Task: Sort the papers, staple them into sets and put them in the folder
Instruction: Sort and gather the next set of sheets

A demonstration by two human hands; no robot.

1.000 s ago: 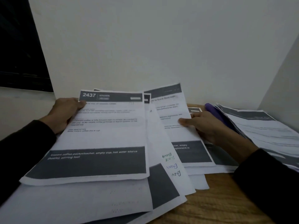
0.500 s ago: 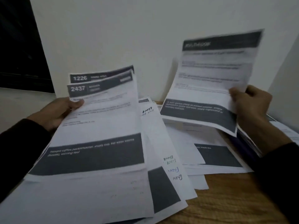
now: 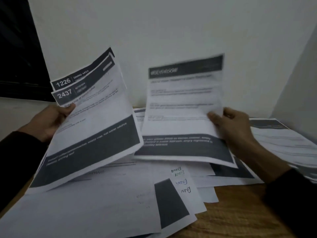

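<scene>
My left hand [image 3: 49,121] grips two printed sheets [image 3: 96,121] by their left edge, raised and tilted; the front one reads 2437 KITCHEN, the one behind 1226 DINING AREA. My right hand [image 3: 229,124] pinches a single blurred sheet [image 3: 183,109] at its right edge, held upright above the desk. Several loose papers [image 3: 106,203] lie spread on the wooden desk [image 3: 236,219] below both hands, one with handwriting [image 3: 181,181]. No stapler is in view, and I cannot make out a folder.
A further stack of printed papers [image 3: 281,140] lies at the right, beside the wall corner. A white wall [image 3: 171,31] stands close behind the desk. A dark window [image 3: 18,57] is at the left.
My right hand picked a sheet off the spread pile and lifted it, then brought it down and leftward. My left hand raised and tilted its sheets, showing the 1226 sheet behind.
</scene>
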